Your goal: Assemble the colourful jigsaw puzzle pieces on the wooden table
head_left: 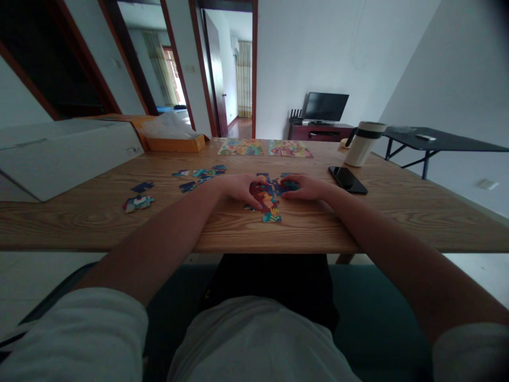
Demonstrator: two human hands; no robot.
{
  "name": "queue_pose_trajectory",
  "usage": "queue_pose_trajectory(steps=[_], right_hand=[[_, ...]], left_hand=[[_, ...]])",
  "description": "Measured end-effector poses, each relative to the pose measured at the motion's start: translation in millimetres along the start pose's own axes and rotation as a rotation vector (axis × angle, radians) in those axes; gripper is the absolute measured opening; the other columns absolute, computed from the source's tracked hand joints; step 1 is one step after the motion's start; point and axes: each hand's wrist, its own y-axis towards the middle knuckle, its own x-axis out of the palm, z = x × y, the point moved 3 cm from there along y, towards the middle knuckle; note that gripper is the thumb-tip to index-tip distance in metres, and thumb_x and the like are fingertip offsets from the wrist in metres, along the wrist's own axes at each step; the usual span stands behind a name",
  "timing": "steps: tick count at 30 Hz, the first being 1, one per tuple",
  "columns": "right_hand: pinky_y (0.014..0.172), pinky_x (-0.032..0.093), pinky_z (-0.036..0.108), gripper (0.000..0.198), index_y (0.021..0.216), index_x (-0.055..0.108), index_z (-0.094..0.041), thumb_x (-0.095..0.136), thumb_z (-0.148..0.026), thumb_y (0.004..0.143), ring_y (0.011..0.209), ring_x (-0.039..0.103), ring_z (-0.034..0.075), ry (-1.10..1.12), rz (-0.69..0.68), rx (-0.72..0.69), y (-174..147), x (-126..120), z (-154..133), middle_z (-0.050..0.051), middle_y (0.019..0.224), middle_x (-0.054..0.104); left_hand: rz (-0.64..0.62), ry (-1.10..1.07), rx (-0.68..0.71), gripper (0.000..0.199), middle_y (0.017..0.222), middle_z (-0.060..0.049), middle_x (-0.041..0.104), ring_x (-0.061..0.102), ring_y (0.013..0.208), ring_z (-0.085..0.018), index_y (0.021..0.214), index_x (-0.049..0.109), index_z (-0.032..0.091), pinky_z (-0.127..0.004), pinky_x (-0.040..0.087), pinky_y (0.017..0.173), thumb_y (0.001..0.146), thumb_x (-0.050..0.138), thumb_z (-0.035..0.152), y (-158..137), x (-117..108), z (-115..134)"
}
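Note:
On the wooden table in front of me lies a partly joined jigsaw puzzle point(268, 202) in red, yellow and dark blue. My left hand point(239, 187) curves round its left side, with the thumb and fingers resting on the puzzle's edge. At the right side, my right hand point(303, 187) has its thumb and fingers bent round a dark blue puzzle piece point(289, 185). Both hands stay low against the tabletop. The fingers partly cover the puzzle's upper and side edges, so the exact joins there are hidden.
Loose puzzle pieces point(202, 174) and a small cluster point(138, 203) lie to the left. Two colourful picture sheets point(240, 147) are at the back. A white box point(67, 156) and orange box point(175, 143) stand left; a phone point(347, 180) and a mug point(363, 144) are right.

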Motion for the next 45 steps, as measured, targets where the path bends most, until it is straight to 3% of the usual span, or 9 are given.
queue_pose_trajectory(steps=[5, 8, 13, 19, 22, 25, 29, 34, 45], right_hand=[[0.111, 0.042, 0.045, 0.063, 0.135, 0.066, -0.028, 0.07, -0.062, 0.082, 0.128, 0.06, 0.033, 0.003, 0.017, 0.057, 3.0, 2.8, 1.5, 0.009, 0.142, 0.064], [0.109, 0.044, 0.041, 0.057, 0.136, 0.065, -0.025, 0.061, -0.059, 0.09, 0.126, 0.061, 0.03, 0.056, 0.034, 0.094, 4.3, -4.0, 6.8, 0.01, 0.142, 0.064], [0.106, 0.045, 0.039, 0.044, 0.133, 0.065, -0.013, 0.053, -0.035, 0.096, 0.125, 0.061, 0.03, 0.103, 0.227, 0.43, -5.3, -31.8, 28.1, 0.016, 0.137, 0.066], [0.086, 0.056, 0.038, 0.042, 0.129, 0.066, -0.017, 0.052, -0.038, 0.094, 0.11, 0.068, 0.03, 0.443, 0.298, 0.644, -18.1, -42.8, 36.2, 0.015, 0.13, 0.069], [0.089, 0.056, 0.04, 0.043, 0.13, 0.065, -0.016, 0.051, -0.037, 0.095, 0.111, 0.067, 0.03, 0.446, 0.321, 0.593, -15.1, -39.7, 34.8, 0.016, 0.131, 0.068], [0.107, 0.045, 0.041, 0.043, 0.129, 0.067, -0.015, 0.059, -0.034, 0.091, 0.125, 0.06, 0.029, 0.164, 0.36, 0.346, -4.0, -36.0, 24.9, 0.015, 0.135, 0.066], [0.116, 0.036, 0.042, 0.042, 0.127, 0.071, -0.021, 0.062, -0.041, 0.091, 0.139, 0.049, 0.029, -0.128, 0.169, 0.115, 18.5, -22.1, 4.3, 0.011, 0.147, 0.059], [0.089, 0.053, 0.032, 0.039, 0.125, 0.074, -0.021, 0.06, -0.036, 0.092, 0.1, 0.072, 0.025, -0.118, -0.113, 0.101, 39.4, -10.8, -12.5, 0.008, 0.118, 0.077], [0.072, 0.054, 0.027, 0.037, 0.118, 0.075, -0.018, 0.068, -0.038, 0.088, 0.084, 0.072, 0.021, 0.007, -0.125, 0.211, 51.1, -5.9, -4.5, 0.009, 0.108, 0.079]], left_hand=[[-0.002, 0.064, 0.03, 0.098, 0.14, -0.009, 0.063, 0.06, 0.122, -0.029, 0.148, 0.052, 0.024, -0.033, 0.043, 0.102, 0.064, 0.077, 0.068, 2.0, -0.5, -0.4], [0.001, 0.08, 0.021, 0.096, 0.138, -0.007, 0.064, 0.058, 0.124, -0.029, 0.148, 0.053, 0.026, -0.033, 0.042, 0.104, 0.065, 0.076, 0.068, 1.5, -1.1, 0.0], [0.0, 0.072, 0.019, 0.099, 0.141, -0.01, 0.062, 0.061, 0.118, -0.028, 0.149, 0.052, 0.02, -0.032, 0.045, 0.1, 0.065, 0.075, 0.068, 0.4, -0.9, 1.4], [-0.003, 0.068, 0.016, 0.099, 0.139, -0.008, 0.064, 0.061, 0.118, -0.027, 0.149, 0.051, 0.024, -0.032, 0.045, 0.1, 0.065, 0.075, 0.069, 1.1, -0.2, -0.2], [0.002, 0.07, 0.009, 0.097, 0.139, -0.007, 0.064, 0.059, 0.123, -0.028, 0.149, 0.051, 0.026, -0.034, 0.043, 0.104, 0.065, 0.076, 0.067, 0.1, -0.9, 0.7], [-0.004, 0.083, 0.006, 0.097, 0.139, -0.006, 0.064, 0.057, 0.126, -0.029, 0.15, 0.051, 0.026, -0.034, 0.041, 0.106, 0.066, 0.075, 0.067, -0.8, -1.7, 2.5], [-0.014, 0.091, 0.003, 0.099, 0.14, -0.008, 0.063, 0.06, 0.121, -0.028, 0.149, 0.052, 0.023, -0.032, 0.044, 0.102, 0.065, 0.075, 0.069, -0.6, -1.9, 3.8], [0.006, 0.105, 0.026, 0.097, 0.141, -0.008, 0.062, 0.06, 0.119, -0.027, 0.148, 0.053, 0.024, -0.032, 0.043, 0.102, 0.065, 0.076, 0.068, 1.8, -1.2, 2.3], [0.034, 0.089, 0.015, 0.095, 0.146, -0.007, 0.057, 0.056, 0.125, -0.028, 0.146, 0.056, 0.024, -0.032, 0.041, 0.106, 0.063, 0.078, 0.065, 2.1, -0.4, 2.7]])
